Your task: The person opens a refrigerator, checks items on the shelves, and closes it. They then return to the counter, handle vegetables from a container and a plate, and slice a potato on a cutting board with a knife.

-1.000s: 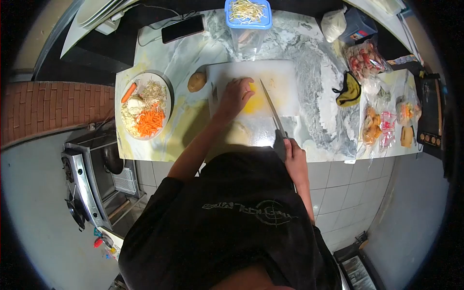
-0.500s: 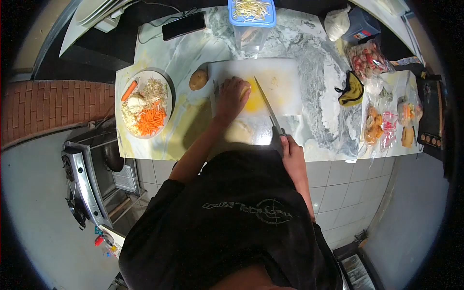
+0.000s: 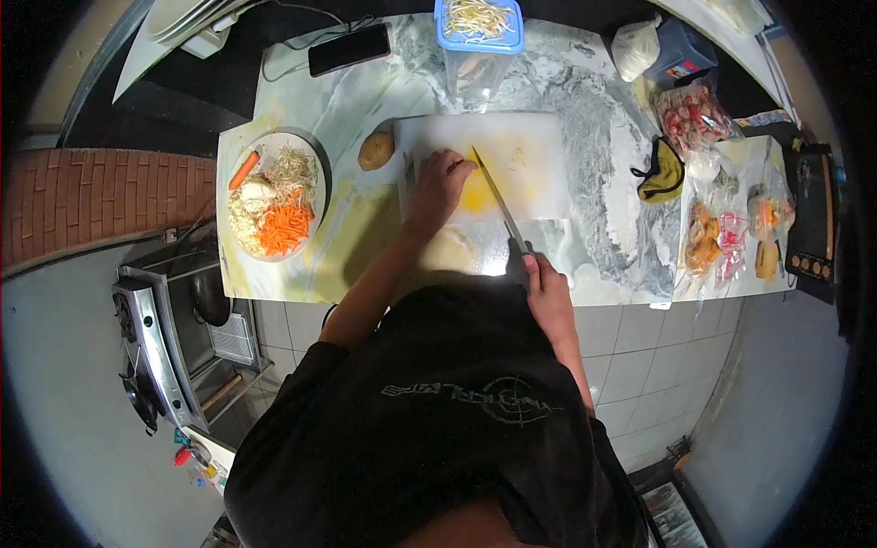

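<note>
My right hand is closed round the handle of a long kitchen knife. Its blade lies slantwise over the white cutting board, tip pointing away from me. On the board's left half, my left hand has its fingers bent and pressed together on what looks like a cut potato, almost wholly hidden beneath them. The fingertips are close to the knife tip. Just off the board's left edge rests a whole brown potato. Yellow patches and small scraps mark the board.
A plate of shredded carrot, sprouts and other cut vegetables stands at left. Behind the board is a blue-lidded container topped with bean sprouts. A phone lies at the back; bagged food and a yellow-black pouch are at right.
My left hand has shifted slightly and its fingers have drawn in; the pale piece visible beside them before is now mostly covered. The knife tip has moved slightly left, towards the fingers.
</note>
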